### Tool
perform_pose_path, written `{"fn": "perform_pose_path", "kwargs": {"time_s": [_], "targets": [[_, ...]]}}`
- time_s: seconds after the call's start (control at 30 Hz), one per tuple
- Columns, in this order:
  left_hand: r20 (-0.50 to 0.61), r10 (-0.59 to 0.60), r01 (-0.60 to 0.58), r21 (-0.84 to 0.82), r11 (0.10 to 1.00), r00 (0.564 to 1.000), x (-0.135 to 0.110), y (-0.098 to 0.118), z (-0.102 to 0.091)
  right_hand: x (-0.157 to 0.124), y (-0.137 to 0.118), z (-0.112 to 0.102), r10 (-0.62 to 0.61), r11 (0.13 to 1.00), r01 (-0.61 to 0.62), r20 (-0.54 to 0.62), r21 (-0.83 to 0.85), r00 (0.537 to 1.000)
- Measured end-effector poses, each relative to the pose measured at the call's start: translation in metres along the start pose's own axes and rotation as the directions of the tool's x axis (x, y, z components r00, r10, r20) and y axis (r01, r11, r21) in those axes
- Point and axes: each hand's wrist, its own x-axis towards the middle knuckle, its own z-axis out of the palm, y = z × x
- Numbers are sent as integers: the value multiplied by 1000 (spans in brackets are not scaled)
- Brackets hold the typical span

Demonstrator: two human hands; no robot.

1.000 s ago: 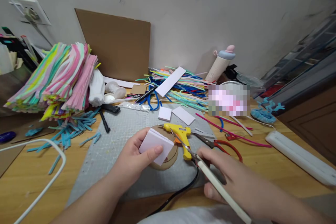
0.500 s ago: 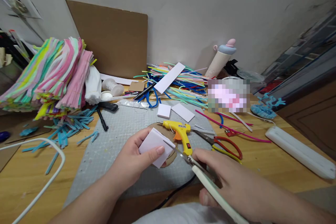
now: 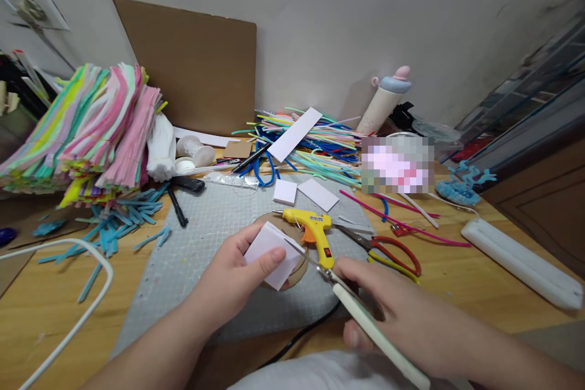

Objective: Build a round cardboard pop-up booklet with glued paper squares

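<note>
Left hand (image 3: 232, 274) is pinching card (image 3: 265, 245), right hand (image 3: 388, 304) is gripping scissors (image 3: 365, 318) that are meeting it from four o'clock.

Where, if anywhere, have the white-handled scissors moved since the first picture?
Yes: the scissors shifted left and lower in view, judged against the glue gun.

Cannot see most fingers of the left grip (image 3: 242, 268), tucked behind a folded square of white paper (image 3: 269, 241) just left of the yellow plastic glue gun (image 3: 320, 231). Cannot tell the depth of any cut there by the white-handled metal scissors (image 3: 375, 330), partly covered by the right grip (image 3: 377, 298) below the gun. Cannot read the tiny label (image 3: 316, 218) on it, nor see whole the round brown cardboard disc (image 3: 286, 228) beneath. Cannot identify the pixelated pinkish thing (image 3: 397, 164), well right of the gun. Lose a thin black cord (image 3: 299, 334) under pale grey cloth (image 3: 283, 376) below it.
</note>
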Motion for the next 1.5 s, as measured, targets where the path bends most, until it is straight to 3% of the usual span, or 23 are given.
{"fn": "perform_pose_path", "kwargs": {"time_s": [0.3,0.7,1.17,1.5], "targets": [[23,3,-6,136,991,1000,0,1,-3,1,0,8,-94,996,94,-37,-8,995],[31,-44,40,104,994,999,0,0,-3,0,4,14,-148,989,148,-79,-1,986],[19,-75,73,102,992,997,2,-3,0,3,13,23,-111,990,103,-79,-96,991],[13,-20,18,141,990,1000,4,-5,-3,5,12,24,-100,991,92,-80,-96,992]]}}
